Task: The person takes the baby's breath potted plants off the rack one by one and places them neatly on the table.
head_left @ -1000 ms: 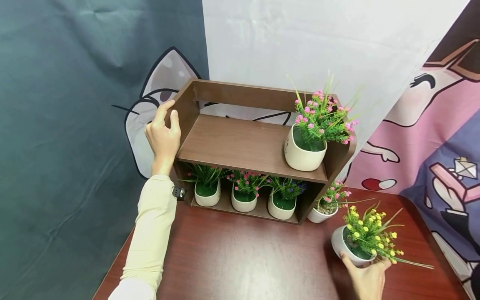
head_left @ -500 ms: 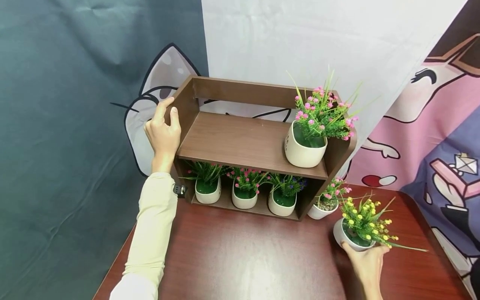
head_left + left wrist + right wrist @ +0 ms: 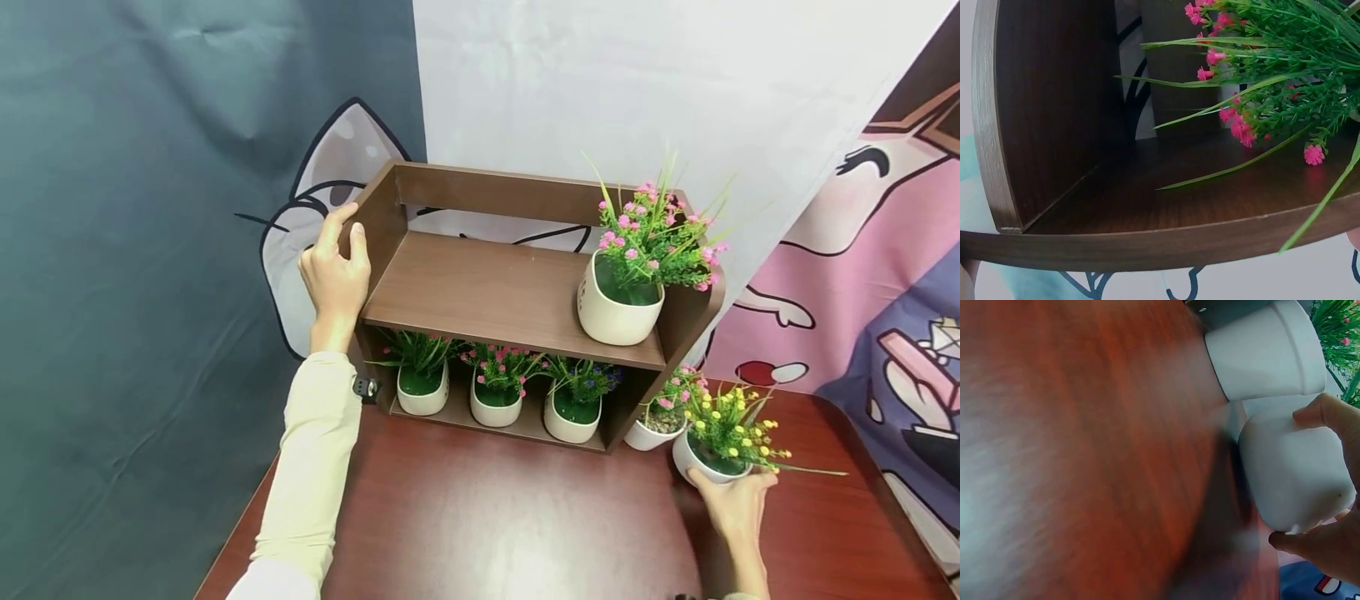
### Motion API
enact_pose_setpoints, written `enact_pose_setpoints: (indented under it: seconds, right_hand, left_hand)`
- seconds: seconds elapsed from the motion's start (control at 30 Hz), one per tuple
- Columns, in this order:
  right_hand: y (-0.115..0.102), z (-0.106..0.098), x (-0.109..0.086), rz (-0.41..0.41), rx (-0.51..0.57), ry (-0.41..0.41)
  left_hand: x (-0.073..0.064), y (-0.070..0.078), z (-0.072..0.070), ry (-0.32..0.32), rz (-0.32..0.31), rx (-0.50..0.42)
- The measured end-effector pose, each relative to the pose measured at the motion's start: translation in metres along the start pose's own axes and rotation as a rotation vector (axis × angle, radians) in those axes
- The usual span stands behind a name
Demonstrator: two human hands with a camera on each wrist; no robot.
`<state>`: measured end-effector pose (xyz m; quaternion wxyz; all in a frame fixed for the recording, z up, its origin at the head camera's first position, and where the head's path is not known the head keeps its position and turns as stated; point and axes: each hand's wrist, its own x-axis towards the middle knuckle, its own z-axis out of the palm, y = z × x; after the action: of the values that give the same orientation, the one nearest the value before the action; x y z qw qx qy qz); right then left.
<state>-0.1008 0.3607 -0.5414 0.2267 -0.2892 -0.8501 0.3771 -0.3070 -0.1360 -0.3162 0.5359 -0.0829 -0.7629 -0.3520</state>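
Glossy red-brown table [image 3: 517, 517] before a cartoon-printed backdrop [image 3: 540, 92] in teal, white, pink and purple

On the surface [image 3: 540, 533], shelf unit [image 3: 472, 279] with three lower pots [image 3: 497, 414], upper pot [image 3: 621, 323] at right; outside, rightward, outer pot [image 3: 643, 438] (held pot [image 3: 1291, 469] alongside).

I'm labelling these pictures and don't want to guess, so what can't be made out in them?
Dark marks on the upper-shelf pot: too small to read, head view.
Left hand: most fingers hidden behind the hand itself, head view.
Yellow-flowered pot: far side hidden by its own flowers, head view.
Pink-flowered plant: pot almost wholly cut off by the right edge, left wrist view.
Table: grain blurred, right wrist view.
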Motion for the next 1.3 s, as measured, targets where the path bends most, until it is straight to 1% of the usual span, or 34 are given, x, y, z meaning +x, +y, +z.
enact_pose_setpoints:
  seconds: [0.1,0.17,0.23,0.3,0.47,0.57,0.63,0.7,0.73,0.8,0.9,1.0,1.13,1.2,1.3]
  right_hand:
    - [-0.002,0.004,0.009,0.002,-0.011,-0.029]
    - [-0.003,0.006,0.014,0.012,-0.015,-0.049]
    - [-0.003,0.008,0.017,0.004,-0.024,-0.078]
    - [-0.001,0.008,0.02,-0.009,-0.06,-0.115]
    - [0.002,0.012,0.022,-0.053,-0.142,-0.198]
    - [0.002,0.013,0.023,-0.076,-0.138,-0.247]
    - [0.002,0.013,0.023,-0.089,-0.124,-0.273]
    - [0.002,0.012,0.023,-0.098,-0.116,-0.281]
    - [0.003,0.012,0.022,-0.097,-0.12,-0.276]
    - [0.005,0.013,0.019,-0.091,-0.087,-0.237]
    - [0.006,0.014,0.011,-0.059,0.015,-0.152]
    - [0.003,0.012,-0.002,0.022,0.182,-0.073]
    - [0.0,0.003,-0.017,0.135,0.332,0.013]
    - [0.008,-0.001,-0.02,0.177,0.375,0.085]
    - [0.031,-0.003,-0.021,0.205,0.504,0.174]
  left_hand:
    - [0.0,0.0,0.0,0.014,-0.01,-0.007]
    - [0.0,0.001,0.0,0.014,-0.008,-0.007]
    - [0.0,0.002,0.0,0.012,-0.008,-0.008]
    - [0.0,0.002,0.0,-0.001,-0.002,-0.002]
    - [0.001,0.001,-0.003,-0.008,-0.018,0.009]
    - [0.002,0.0,-0.003,0.002,-0.024,0.012]
    - [0.004,0.0,-0.002,-0.009,-0.011,0.016]
    - [0.005,0.001,-0.001,-0.018,0.003,0.016]
    - [0.005,0.002,-0.001,-0.019,0.01,0.014]
    - [0.005,0.002,-0.001,-0.016,0.019,0.01]
    - [0.005,0.004,0.0,0.003,0.019,-0.005]
    - [0.005,0.003,0.001,-0.006,0.03,0.009]
    - [0.003,0.002,-0.001,-0.009,0.022,0.02]
    - [0.003,0.002,-0.001,-0.006,0.021,0.017]
    - [0.003,0.002,-0.002,-0.013,0.02,0.009]
